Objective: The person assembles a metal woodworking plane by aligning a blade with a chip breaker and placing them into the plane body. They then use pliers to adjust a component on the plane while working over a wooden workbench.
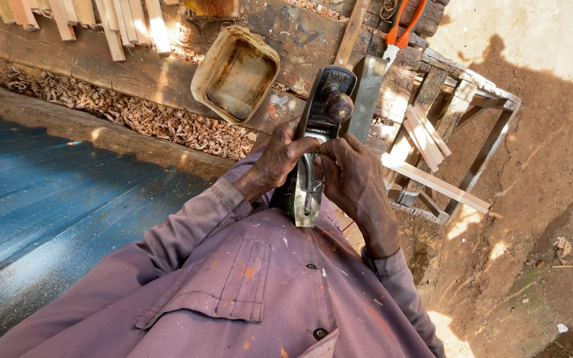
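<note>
A metal hand plane (318, 142) sits lifted in front of the person's chest, clear of any bench, its long axis running away from the body, with the dark round front knob at the far end and the worn heel close to the purple shirt (233, 292). The left hand (280, 159) wraps the plane's left flank, fingers curled shut around the body; the right hand (353, 176) closes on it from the other side, its fingertips pressed in at the middle near the blade and lever. Both hands are equally near, touching the tool and almost touching each other across it. Just beyond the knob lies a weathered workbench (127, 66), carrying a battered rectangular tray (237, 73), a fan of pale wooden slats (111, 23) and a drift of wood shavings (147, 119) along its near edge. To the left runs a blue painted board (48, 199). To the right a small wooden frame (445, 139) stands on bare earth (538, 219), with open ground past it.
</note>
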